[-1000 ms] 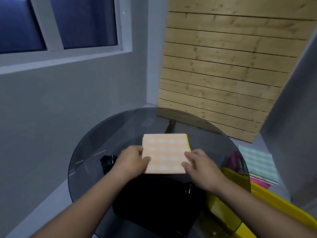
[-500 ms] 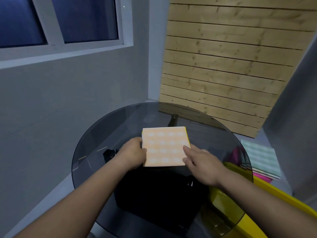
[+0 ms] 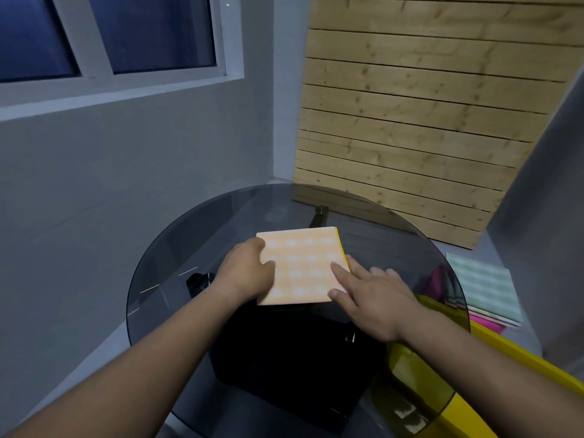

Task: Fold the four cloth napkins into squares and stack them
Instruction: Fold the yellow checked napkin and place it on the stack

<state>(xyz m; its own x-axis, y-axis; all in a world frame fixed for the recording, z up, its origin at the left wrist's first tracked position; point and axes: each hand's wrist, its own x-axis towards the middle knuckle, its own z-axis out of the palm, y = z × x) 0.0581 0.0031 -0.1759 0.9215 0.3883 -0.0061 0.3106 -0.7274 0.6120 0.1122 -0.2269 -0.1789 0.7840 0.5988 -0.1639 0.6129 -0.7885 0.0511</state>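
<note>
Since the earlier frame, your right hand (image 3: 373, 298) has slid from the near right corner of the orange napkin (image 3: 303, 267) up along its right edge. Its fingers (image 3: 343, 275) now lie straight and flat, the index finger pressing on the cloth. Your left hand (image 3: 246, 273) grips the napkin's left edge, thumb on top and the other fingers curled at the edge. The napkin is folded square and lies flat at the middle of the round glass bench (image 3: 189, 248), with a yellow layer showing along its right side. A napkin stack (image 3: 483, 286), green-checked on top, sits beyond the bench's right rim.
</note>
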